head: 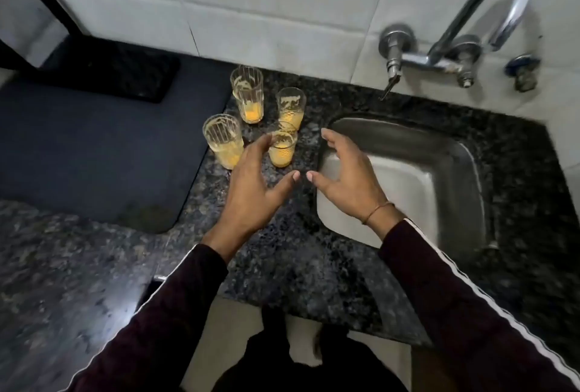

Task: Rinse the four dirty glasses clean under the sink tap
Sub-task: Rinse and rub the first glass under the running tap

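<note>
Glasses, 4 clear ribbed tumblers (248,95) with orange juice dregs, stand clustered mid-frame on the speckled granite counter (282,253), left of the steel sink (439,153). Probably light, fragile, slick when wet, so grip mid-wall. Left hand (251,187) and right hand (348,181) hover spread, holding nothing.

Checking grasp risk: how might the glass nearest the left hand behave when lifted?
The nearest glass looks rigid and breakable. Orange dregs sit low, so it is probably light but could spill if tilted. Residue may make it slippery. The left hand should avoid knocking the close neighbours.
</note>
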